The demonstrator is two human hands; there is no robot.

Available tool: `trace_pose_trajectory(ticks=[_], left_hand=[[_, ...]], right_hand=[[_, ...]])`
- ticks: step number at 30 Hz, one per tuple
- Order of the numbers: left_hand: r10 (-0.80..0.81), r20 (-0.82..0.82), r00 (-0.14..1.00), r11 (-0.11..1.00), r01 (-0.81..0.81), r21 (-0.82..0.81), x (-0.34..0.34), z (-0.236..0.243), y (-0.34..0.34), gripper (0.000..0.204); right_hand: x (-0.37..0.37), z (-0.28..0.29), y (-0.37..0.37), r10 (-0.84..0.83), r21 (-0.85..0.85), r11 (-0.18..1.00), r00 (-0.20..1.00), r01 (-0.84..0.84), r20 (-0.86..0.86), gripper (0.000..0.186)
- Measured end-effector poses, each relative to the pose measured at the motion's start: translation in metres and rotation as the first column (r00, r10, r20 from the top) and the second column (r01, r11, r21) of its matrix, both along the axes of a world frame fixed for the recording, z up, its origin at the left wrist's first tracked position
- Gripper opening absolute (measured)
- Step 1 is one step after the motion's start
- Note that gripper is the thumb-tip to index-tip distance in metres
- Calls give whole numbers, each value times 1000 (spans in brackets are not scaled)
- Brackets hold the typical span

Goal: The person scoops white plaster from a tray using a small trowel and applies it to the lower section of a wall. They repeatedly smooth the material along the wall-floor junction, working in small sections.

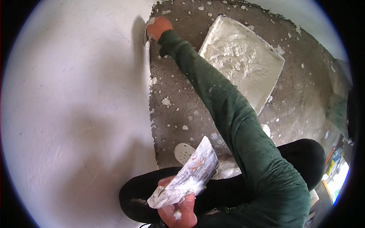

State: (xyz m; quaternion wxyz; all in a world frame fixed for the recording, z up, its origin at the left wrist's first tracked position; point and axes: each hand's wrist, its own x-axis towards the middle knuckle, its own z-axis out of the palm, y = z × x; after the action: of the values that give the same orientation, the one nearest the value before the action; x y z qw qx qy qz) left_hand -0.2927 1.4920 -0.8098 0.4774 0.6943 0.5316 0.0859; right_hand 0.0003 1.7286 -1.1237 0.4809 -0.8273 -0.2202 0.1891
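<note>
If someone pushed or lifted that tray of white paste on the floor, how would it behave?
The tray is probably heavy, since thick white paste spreads across nearly all of it. The paste's glossy, rumpled surface suggests it is wet and might slop over if tilted. Lying broad and flat, the tray seems unlikely to roll.

Left of tray (283,60): right hand (159,28) closed, contents too hidden to tell. Person's side: blade (195,165) part-covers shoe (182,152), left hand (178,216).
</note>
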Motion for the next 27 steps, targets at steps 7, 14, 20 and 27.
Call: trace_pose_trajectory(ticks=[7,14,20,27], left_hand=[[-71,3,997,997,71,27,7,-22,-3,25],[112,133,985,992,-103,-75,11,-26,-2,43],[69,92,993,991,-58,-122,8,-23,2,38],[12,78,997,992,-2,-126,4,-21,10,44]], right_hand=[[69,-49,-45,-145,67,987,989,144,10,34],[59,-60,-8,-94,-67,994,990,87,-102,35],[55,-42,10,-58,-93,994,996,51,-72,35],[79,-25,17,63,-91,994,993,-54,97,28]])
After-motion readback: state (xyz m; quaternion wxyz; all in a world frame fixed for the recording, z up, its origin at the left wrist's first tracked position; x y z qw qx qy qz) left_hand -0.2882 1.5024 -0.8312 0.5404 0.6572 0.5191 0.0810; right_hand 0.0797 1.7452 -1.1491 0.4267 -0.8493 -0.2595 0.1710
